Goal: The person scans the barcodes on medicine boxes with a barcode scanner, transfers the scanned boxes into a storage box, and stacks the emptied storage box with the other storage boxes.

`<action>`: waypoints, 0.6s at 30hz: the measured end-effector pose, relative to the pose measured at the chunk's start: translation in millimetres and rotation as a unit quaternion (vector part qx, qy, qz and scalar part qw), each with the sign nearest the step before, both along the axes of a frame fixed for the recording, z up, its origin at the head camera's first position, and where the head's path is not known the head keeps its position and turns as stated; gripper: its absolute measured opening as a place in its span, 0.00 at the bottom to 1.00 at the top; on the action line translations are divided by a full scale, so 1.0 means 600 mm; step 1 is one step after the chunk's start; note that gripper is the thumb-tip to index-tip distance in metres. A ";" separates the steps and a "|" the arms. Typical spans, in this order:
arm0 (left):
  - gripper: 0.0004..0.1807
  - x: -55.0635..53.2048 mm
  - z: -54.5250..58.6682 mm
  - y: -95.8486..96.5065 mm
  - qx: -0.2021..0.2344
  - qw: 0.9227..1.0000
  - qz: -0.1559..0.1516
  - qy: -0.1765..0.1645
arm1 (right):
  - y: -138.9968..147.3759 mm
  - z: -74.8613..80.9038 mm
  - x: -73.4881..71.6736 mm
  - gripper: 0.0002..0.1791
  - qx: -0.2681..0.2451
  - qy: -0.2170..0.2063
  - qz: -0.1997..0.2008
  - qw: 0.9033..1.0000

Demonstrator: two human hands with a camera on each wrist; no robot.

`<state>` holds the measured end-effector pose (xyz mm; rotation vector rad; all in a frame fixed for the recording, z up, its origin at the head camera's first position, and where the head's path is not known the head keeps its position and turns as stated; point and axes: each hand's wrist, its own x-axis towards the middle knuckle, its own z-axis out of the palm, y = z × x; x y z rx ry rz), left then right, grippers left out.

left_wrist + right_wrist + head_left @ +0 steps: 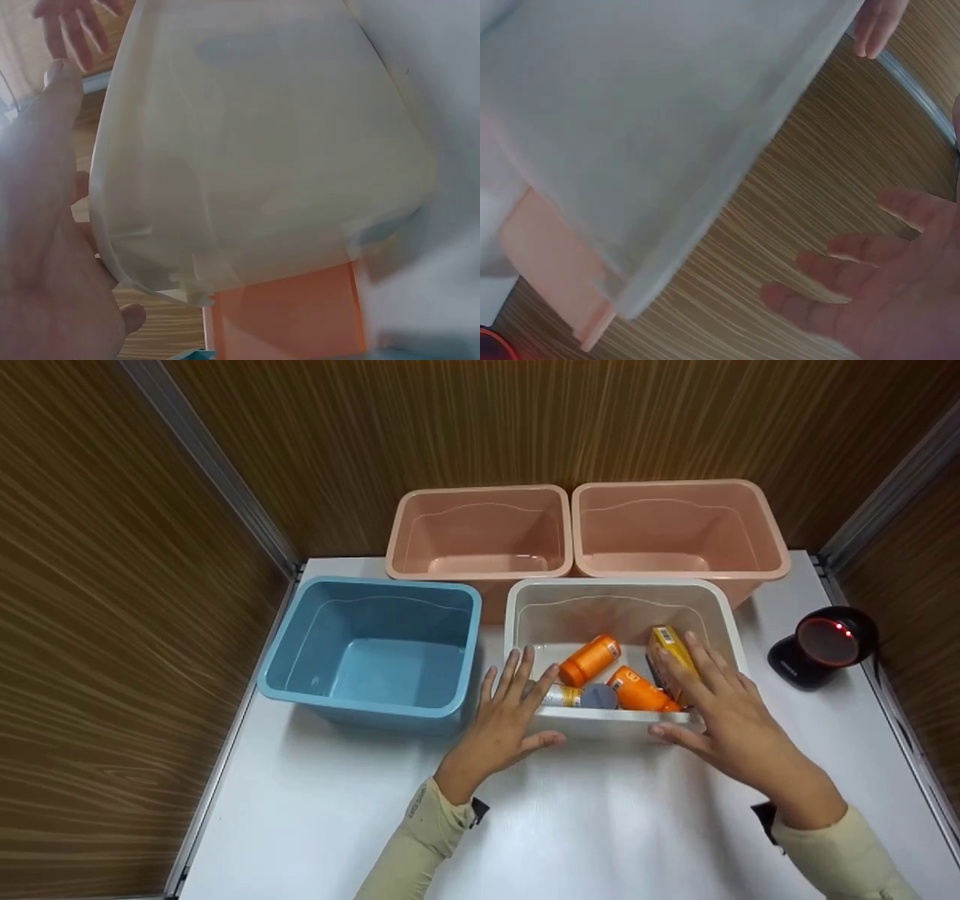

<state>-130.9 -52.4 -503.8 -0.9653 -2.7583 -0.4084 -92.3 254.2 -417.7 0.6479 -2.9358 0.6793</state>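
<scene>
A white plastic bin (600, 726) sits at the middle right, with both hands over its near side. My left hand (502, 727), fingers spread, is at the bin's near left corner. In the left wrist view that hand (45, 255) lies along the rim. My right hand (731, 724) hovers over the near right corner, fingers extended; the right wrist view shows its palm (907, 277) apart from the rim. Inside lie an orange bottle (590, 660), a second orange bottle (637, 690), a white-and-yellow bottle with a grey cap (598, 697) and a yellow box (673, 649), partly covered by my right fingers.
A blue bin (367, 711) stands left of the white one. Two pink bins, one at left (480, 493) and one at right (667, 489), line the back wall. A black scanner (825, 645) with red lights stands at the right, by the wood-patterned side panel.
</scene>
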 end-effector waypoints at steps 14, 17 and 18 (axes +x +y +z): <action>0.47 -0.046 0.010 0.004 0.094 0.990 0.047 -0.094 | -0.024 0.062 -0.110 0.47 0.027 0.045 0.072 0.996; 0.50 -0.051 0.015 0.002 0.106 0.987 0.053 -0.113 | -0.036 0.068 -0.135 0.47 0.040 0.031 0.075 0.996; 0.50 -0.052 0.016 0.001 0.105 0.986 0.055 -0.121 | -0.040 0.069 -0.143 0.48 0.045 0.024 0.074 0.996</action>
